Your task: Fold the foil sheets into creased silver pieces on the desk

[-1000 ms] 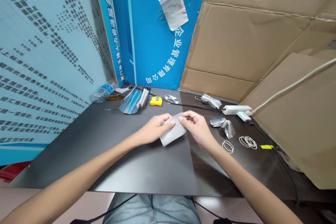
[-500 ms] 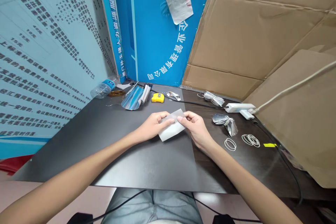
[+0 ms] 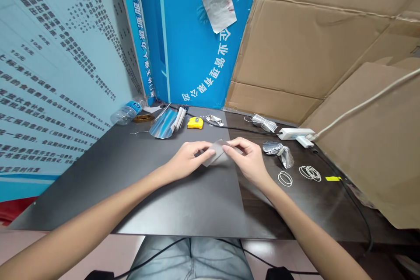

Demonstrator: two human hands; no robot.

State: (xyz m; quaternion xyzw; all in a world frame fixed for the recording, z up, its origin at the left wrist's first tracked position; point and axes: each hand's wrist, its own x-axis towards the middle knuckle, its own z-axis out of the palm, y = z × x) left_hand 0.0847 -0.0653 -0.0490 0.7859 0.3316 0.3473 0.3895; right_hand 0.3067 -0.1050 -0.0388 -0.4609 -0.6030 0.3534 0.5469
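Note:
My left hand (image 3: 187, 160) and my right hand (image 3: 246, 160) meet over a dark mat (image 3: 183, 201). Between them they pinch a small grey-silver foil sheet (image 3: 215, 154), folded or doubled, with its middle hidden by my fingers. To the right of my right hand lies a fanned, pleated foil bundle (image 3: 278, 150). Farther back is a second pleated foil bundle (image 3: 264, 123). Loose rubber bands (image 3: 285, 179) rest near my right wrist.
At the back lie a blue-sheened foil piece (image 3: 166, 123), a yellow tape measure (image 3: 195, 123) and crumpled foil (image 3: 214, 120). A plastic bottle (image 3: 126, 114) lies on its side at the far left. A white power strip (image 3: 295, 133) with cables sits right, before cardboard sheets (image 3: 354, 140).
The foil sheet has turned and now looks more folded, with more of it covered by my fingers. My hands have drawn closer around it, and the view has shifted slightly.

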